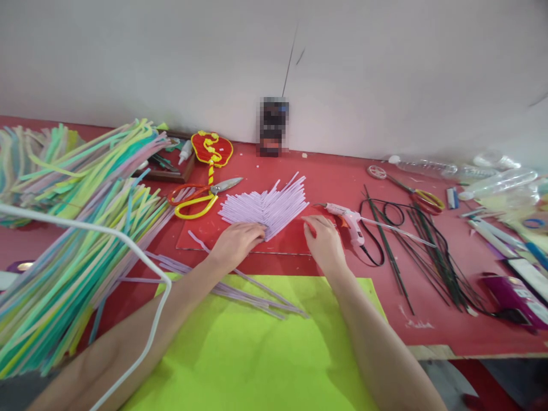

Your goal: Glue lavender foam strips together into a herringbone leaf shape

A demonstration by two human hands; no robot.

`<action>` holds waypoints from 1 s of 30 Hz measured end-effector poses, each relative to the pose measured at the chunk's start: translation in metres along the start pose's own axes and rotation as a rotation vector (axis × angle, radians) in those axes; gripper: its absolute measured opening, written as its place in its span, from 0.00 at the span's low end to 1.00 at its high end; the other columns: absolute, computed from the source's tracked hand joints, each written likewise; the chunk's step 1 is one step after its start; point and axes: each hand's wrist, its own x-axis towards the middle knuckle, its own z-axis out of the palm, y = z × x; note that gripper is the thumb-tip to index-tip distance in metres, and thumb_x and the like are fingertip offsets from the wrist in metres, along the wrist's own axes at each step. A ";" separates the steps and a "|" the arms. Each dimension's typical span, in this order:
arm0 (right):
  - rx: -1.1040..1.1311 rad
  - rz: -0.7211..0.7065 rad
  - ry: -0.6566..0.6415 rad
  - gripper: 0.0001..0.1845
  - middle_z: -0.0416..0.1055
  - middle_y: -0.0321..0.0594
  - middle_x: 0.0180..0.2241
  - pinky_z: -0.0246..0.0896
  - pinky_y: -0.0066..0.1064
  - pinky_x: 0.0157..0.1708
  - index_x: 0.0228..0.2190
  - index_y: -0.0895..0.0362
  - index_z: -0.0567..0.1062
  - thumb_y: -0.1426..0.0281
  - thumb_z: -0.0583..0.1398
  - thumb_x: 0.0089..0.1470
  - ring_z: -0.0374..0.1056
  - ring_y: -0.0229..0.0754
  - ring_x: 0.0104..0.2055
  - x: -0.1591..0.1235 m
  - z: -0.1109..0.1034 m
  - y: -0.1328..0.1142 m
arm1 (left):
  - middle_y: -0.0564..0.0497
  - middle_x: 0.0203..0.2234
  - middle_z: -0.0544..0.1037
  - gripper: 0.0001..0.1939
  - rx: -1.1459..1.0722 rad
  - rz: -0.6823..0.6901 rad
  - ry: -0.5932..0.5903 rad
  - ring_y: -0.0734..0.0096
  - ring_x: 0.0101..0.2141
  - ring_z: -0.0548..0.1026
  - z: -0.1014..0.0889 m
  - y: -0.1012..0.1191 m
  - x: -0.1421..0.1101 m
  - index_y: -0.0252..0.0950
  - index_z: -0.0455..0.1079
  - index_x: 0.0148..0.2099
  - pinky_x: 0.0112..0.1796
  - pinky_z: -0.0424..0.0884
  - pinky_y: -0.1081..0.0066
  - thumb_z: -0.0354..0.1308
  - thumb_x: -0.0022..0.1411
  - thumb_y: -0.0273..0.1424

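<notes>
A leaf-like piece of lilac pipe cleaners, laid in slanting rows that meet at a middle line, lies on a red board. My left hand is at its lower edge, fingers together and closed on the lower tip; the fingertips are partly hidden. Just right of the piece, my right hand rests on the board with its thumb and fingers apart and nothing visible in it. A pink glue gun lies beyond the right hand. Loose lilac pipe cleaners lie below my left hand.
Large bundles of coloured pipe cleaners cover the left side. Scissors with red and yellow handles lie near the piece. Right: green wire stems, a black cord, more scissors, plastic bottles. A white bar crosses the left foreground.
</notes>
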 end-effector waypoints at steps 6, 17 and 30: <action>-0.065 -0.052 -0.117 0.23 0.70 0.45 0.52 0.59 0.47 0.54 0.51 0.57 0.72 0.70 0.47 0.59 0.64 0.49 0.54 -0.008 0.000 -0.009 | 0.51 0.44 0.79 0.05 -0.015 -0.001 -0.006 0.67 0.45 0.76 0.000 0.000 0.000 0.37 0.71 0.40 0.47 0.70 0.65 0.53 0.65 0.27; -0.282 -0.059 -0.234 0.28 0.54 0.54 0.62 0.52 0.54 0.57 0.58 0.59 0.64 0.59 0.50 0.61 0.50 0.57 0.64 -0.044 0.006 -0.046 | 0.50 0.45 0.78 0.05 0.005 -0.025 -0.028 0.67 0.46 0.76 0.000 0.002 0.000 0.36 0.71 0.41 0.49 0.69 0.65 0.56 0.63 0.26; -0.288 -0.095 -0.239 0.28 0.55 0.48 0.62 0.48 0.55 0.59 0.58 0.57 0.64 0.57 0.48 0.62 0.47 0.56 0.65 -0.043 0.010 -0.044 | 0.50 0.45 0.78 0.06 0.010 -0.022 -0.029 0.67 0.46 0.76 0.000 0.001 0.000 0.37 0.71 0.42 0.49 0.70 0.64 0.54 0.64 0.26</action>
